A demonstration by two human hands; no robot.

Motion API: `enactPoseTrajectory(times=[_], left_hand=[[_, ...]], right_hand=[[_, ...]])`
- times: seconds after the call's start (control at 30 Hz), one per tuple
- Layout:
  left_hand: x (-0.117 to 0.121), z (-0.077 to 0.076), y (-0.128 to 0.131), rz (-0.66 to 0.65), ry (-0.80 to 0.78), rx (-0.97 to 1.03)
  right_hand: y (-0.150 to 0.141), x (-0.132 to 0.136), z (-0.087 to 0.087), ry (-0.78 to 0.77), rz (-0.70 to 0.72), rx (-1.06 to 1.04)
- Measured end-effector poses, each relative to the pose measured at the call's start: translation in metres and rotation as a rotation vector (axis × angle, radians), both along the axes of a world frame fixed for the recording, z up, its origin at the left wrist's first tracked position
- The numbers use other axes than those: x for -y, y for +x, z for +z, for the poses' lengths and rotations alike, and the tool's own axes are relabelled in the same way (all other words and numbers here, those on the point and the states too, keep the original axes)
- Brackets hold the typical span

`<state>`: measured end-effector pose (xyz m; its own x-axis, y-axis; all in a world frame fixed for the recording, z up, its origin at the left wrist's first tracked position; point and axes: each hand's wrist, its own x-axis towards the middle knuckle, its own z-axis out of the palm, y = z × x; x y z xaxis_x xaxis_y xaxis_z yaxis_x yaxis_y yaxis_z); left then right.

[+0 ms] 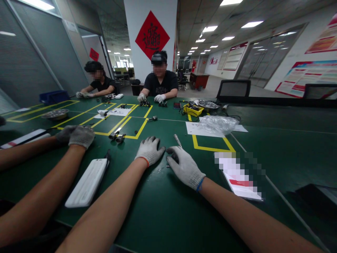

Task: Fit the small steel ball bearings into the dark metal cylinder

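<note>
My left hand [150,150], in a white knit glove with grey fingertips and an orange cuff edge, rests palm down on the green table [147,218]. Its fingers are spread a little, and nothing shows in them. To its right is my right hand [185,168], in a similar glove with a blue cuff edge, its fingers curled. A slim silver rod-shaped tool [177,140] sticks out beyond the knuckles; its lower end is hidden by the hand. Small metal bits [167,166] lie between my hands.
A co-worker's gloved hands [80,136] work at my left, beside a white power bank [86,182]. Metal cylindrical parts [120,138] stand ahead. Further right lie a plastic bag [218,124], a yellow tool holder [193,110] and a phone-like slab [242,181]. Two people sit opposite.
</note>
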<state>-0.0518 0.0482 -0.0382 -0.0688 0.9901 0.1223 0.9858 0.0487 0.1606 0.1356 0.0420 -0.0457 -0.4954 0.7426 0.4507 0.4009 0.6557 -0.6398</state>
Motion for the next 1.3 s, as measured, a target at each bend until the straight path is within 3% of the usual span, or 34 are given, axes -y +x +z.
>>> enactPoseTrajectory(times=[0.33,1.3], left_hand=[[-0.0034,-0.0024,-0.0013,0.02,-0.003,-0.011],[-0.0025,-0.0025,-0.0001,0.018,0.011,-0.012]], right_hand=[[-0.0013,0.0034,0.0054,-0.038,0.01,0.166],[-0.002,0.004,0.0093,-0.041,0.012,0.226]])
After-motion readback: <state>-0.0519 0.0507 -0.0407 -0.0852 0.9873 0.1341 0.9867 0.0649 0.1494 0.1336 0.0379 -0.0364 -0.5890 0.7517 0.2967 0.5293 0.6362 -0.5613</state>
